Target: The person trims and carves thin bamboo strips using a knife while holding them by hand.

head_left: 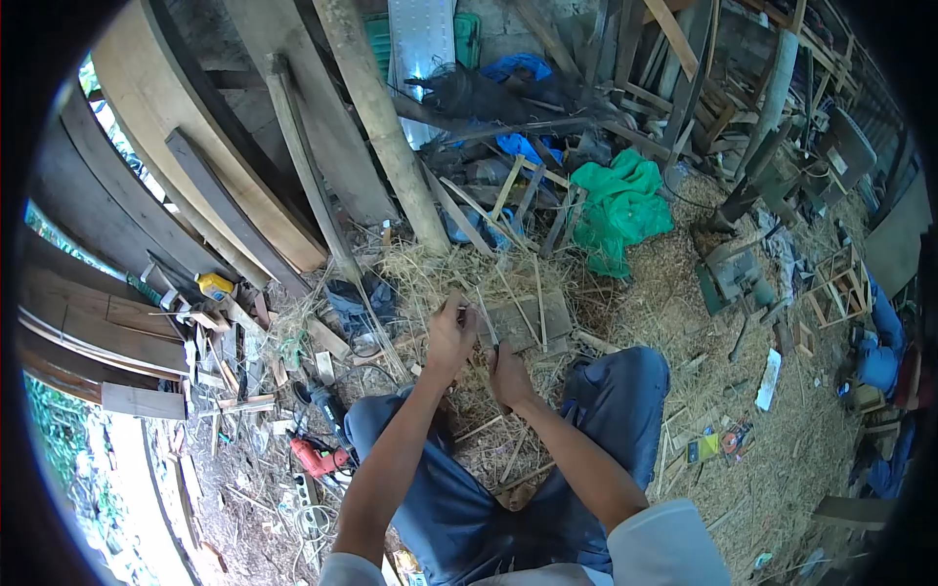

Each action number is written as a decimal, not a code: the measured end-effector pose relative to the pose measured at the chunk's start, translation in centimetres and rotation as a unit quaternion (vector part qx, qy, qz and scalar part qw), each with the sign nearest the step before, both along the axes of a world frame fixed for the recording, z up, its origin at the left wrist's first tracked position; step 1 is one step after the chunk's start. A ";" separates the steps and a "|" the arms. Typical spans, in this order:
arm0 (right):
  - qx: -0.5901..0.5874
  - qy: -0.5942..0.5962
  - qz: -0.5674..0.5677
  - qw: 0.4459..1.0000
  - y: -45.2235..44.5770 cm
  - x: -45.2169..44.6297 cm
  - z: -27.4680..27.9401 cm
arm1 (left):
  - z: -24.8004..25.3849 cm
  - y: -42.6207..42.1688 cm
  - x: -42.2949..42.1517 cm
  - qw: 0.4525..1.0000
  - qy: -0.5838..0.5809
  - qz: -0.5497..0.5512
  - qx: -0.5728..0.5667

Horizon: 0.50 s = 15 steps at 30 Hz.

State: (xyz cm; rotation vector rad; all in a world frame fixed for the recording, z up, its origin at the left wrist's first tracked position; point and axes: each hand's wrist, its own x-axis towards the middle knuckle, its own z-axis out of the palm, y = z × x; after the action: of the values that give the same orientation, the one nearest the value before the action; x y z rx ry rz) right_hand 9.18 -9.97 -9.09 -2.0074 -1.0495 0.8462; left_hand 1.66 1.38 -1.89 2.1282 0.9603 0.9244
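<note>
My right hand (509,379) is closed round the dark handle of a knife (488,320), and its narrow pale blade points up and away from me. Just to the left, my left hand (450,337) is raised with its fingers pinched together; what they hold, if anything, is too small to make out. Both hands are between my bent knees, close to each other. Beyond them a flat wooden board (537,317) lies on the ground, with thin strips (540,293) and straw-like shavings across and around it.
A red power tool (318,457) and a grinder (322,405) lie left of my knee, near a white cable (311,527). Long planks (195,127) and a round pole (386,127) lean ahead. A green sheet (618,205) is heaped beyond my right knee. Shavings cover the ground.
</note>
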 end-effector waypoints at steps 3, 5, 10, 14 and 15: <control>0.033 -0.036 -0.006 0.999 0.5 0.2 0.7 | 0.3 0.4 -0.5 1.000 -0.002 0.002 -0.001; 0.029 -0.017 -0.008 0.999 0.5 0.2 1.4 | 0.8 0.0 -0.1 1.000 -0.014 -0.006 -0.004; -0.026 -0.020 -0.002 0.999 0.6 0.4 2.9 | 1.6 -0.6 0.0 1.000 -0.020 -0.002 -0.020; -0.034 -0.046 0.003 0.998 0.1 0.8 1.3 | 0.6 -0.7 0.1 1.000 0.012 -0.020 0.008; -0.044 -0.033 0.015 0.998 -0.1 1.0 1.3 | 0.7 -0.9 0.2 1.000 0.004 -0.026 0.016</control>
State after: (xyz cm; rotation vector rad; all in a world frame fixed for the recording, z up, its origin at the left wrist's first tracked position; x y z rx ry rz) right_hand 10.22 -10.12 -7.81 -2.1106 -1.0984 0.8620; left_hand 1.91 0.52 -1.22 2.1752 0.8967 0.9113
